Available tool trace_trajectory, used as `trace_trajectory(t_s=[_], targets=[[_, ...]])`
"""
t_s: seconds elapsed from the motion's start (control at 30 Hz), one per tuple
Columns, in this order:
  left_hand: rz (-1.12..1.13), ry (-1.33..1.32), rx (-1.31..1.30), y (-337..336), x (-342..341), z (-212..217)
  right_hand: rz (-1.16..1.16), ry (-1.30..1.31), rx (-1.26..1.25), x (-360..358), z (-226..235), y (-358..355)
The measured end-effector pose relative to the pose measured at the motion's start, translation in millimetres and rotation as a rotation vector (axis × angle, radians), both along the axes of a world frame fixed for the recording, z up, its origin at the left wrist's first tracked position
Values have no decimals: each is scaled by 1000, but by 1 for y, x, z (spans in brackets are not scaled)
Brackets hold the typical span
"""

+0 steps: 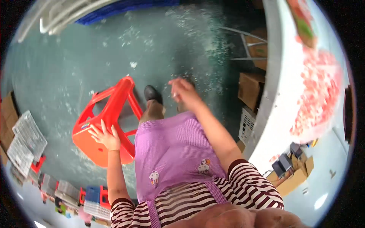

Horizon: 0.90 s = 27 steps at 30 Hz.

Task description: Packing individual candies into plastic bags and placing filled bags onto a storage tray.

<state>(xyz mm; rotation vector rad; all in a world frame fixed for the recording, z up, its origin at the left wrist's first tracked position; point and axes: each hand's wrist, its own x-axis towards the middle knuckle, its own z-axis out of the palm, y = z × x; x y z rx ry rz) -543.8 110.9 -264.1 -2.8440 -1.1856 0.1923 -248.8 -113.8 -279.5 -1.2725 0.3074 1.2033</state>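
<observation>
1 red stool (110, 117) under left hand (104, 136), fingers spread on seat; right hand (184, 91) loosely curled, empty.

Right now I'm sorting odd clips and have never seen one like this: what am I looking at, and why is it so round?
It is one picture from a wide fisheye camera worn on a person's head, looking down, so straight edges bend. The person stands in a purple apron and striped sleeves. The left hand rests open on a tipped red plastic stool on the green floor. The right hand hangs in the air, blurred, with nothing clearly in it. At right, a white table carries a heap of small pink pieces.
</observation>
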Motion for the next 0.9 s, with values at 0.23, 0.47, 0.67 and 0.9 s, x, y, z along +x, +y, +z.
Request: trace_trajectory(t_s=[0.23,0.47,0.67,0.9], targets=[[-82,4,43,7,-11,-12,-356,-200,136,32,163,-54],[-69,89,-6,18,-13,-19,-107,-1804,-1123,135,268,-172],[-13,484,-289,-14,45,39,1005,-920,-626,3,239,-113],[-546,425,-1183,-145,19,72,1345,-551,-45,-137,187,-117]])
